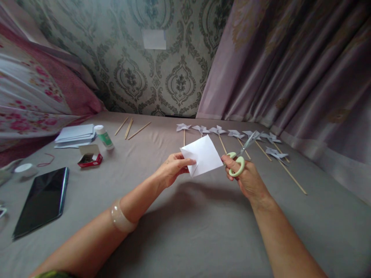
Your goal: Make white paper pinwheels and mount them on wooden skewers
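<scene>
My left hand [175,166] pinches a white square of paper [206,156] between thumb and fingers, above the grey cloth. A slit or crease runs in from the paper's lower corner, near my thumb. At the paper's right corner my right hand [245,175] grips scissors [238,166] with pale green handles. Their blades point up and away, off the paper, and look slightly parted. Behind both hands lies a row of several white paper pinwheels [218,130] on wooden sticks, one of them [276,154] nearer on the right.
On the left are a stack of paper [75,134], a glue bottle [104,137], a small red box [90,159] with its flap up, a black tablet [42,201] and a white round lid [26,170]. Several loose sticks [139,130] lie at the back. Curtains [286,65] border the right.
</scene>
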A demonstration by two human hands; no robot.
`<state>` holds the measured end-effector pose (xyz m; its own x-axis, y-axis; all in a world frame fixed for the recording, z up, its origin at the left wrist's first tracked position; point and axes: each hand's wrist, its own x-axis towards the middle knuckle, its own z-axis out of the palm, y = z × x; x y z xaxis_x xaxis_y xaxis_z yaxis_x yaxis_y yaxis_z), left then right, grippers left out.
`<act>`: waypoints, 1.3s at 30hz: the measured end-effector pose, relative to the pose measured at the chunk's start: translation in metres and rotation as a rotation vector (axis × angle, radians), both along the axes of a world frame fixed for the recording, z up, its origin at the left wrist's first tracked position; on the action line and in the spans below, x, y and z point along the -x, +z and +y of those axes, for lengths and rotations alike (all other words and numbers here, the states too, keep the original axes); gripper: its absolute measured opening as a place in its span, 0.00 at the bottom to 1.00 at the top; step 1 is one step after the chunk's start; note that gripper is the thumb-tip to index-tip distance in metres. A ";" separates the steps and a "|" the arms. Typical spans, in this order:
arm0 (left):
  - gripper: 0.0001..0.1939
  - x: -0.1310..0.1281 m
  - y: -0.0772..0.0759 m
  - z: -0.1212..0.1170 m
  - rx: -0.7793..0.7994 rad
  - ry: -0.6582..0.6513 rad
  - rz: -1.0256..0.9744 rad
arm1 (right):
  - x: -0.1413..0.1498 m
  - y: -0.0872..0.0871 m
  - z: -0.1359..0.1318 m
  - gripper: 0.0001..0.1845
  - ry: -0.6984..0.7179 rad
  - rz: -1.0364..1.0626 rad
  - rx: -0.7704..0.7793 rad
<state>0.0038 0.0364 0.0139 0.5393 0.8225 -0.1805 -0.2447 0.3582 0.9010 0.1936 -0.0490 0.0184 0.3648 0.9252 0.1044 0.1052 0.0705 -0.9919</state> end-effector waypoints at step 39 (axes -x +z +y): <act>0.15 -0.012 -0.017 -0.013 0.143 0.086 -0.250 | 0.037 -0.029 0.014 0.19 -0.166 0.196 -0.090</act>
